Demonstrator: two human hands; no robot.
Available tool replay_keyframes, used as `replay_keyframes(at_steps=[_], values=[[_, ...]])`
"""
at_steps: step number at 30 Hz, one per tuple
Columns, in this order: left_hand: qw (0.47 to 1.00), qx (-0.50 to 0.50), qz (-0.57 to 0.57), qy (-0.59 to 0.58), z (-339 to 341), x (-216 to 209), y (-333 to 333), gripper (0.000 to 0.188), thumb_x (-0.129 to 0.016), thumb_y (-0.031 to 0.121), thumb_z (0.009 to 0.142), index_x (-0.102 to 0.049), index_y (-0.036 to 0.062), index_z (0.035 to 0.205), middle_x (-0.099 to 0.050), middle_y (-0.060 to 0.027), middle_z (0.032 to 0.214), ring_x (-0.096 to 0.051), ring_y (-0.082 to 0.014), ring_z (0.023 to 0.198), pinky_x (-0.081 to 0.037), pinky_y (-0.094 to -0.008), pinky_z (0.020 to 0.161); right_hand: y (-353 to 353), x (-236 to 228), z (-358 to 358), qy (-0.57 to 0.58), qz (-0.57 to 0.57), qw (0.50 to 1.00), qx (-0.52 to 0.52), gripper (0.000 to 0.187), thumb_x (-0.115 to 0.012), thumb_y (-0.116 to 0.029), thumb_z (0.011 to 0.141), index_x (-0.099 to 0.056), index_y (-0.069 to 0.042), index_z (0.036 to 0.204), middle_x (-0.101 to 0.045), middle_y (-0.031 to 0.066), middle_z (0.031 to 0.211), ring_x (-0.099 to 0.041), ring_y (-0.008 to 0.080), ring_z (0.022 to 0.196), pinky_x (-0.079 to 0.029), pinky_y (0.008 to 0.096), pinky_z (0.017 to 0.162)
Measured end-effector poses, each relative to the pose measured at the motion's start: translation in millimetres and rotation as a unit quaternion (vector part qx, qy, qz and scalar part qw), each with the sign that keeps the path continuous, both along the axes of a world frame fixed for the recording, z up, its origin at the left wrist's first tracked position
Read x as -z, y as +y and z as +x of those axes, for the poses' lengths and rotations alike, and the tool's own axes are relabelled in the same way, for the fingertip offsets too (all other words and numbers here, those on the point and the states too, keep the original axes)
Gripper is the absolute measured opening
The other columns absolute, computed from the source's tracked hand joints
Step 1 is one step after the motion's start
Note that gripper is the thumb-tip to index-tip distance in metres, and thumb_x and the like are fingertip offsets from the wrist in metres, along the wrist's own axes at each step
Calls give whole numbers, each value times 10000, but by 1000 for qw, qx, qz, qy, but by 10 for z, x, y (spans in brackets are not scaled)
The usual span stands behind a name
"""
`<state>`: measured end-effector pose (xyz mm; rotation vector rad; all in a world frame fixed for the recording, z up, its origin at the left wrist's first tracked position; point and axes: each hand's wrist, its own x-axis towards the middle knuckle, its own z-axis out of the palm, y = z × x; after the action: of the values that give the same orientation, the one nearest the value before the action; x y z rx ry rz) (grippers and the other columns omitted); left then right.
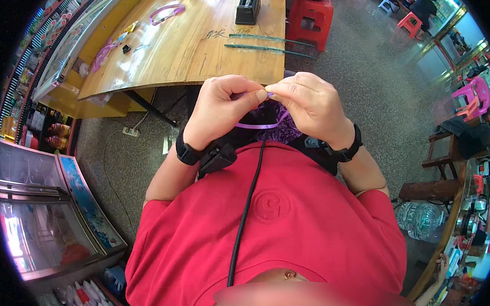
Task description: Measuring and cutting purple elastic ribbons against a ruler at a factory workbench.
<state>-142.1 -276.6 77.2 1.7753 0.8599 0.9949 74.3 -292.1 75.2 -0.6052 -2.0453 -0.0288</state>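
My left hand [225, 105] and my right hand [311, 104] meet just off the near edge of the wooden table. Both pinch a thin purple ribbon [260, 125], their fingertips touching. Below the hands the ribbon hangs in a shallow loop above my lap. A small bit of purple shows between the fingertips, but the fingers hide what is joined there. Beneath the loop lies dark purple patterned material [282, 131]; I cannot tell whether it is cloth or more ribbon. Each wrist wears a black strap.
The wooden table [178, 50] bears a black tape dispenser [248, 8], glass strips [256, 48] jutting past its right edge, a purple ring-shaped band [167, 14] and a purple ribbon bundle [101, 56]. A red stool [311, 23] stands beyond; a water bottle [420, 220] lies at right.
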Motion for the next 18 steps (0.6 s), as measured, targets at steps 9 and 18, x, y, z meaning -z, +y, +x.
replay_keyframes(at_steps=[9,18], values=[[992,76,-68,76,304,275,408,210,-719,180,909,-738,-14,833,-651,7,694,-571,-46,670,-429,-210,597,-7,342,303,-23,-180,981,66,152,-750,-107,840,-733,-11,956,-711,123,845,-682,254,739,-537,327,686],[992,72,24,96,527,536,801,260,-692,121,931,-679,-14,1152,-713,-84,1013,-659,-122,939,-537,-279,833,753,773,1181,6,-390,872,294,287,-730,-266,840,-738,9,919,-717,75,759,-657,117,702,-515,274,669]])
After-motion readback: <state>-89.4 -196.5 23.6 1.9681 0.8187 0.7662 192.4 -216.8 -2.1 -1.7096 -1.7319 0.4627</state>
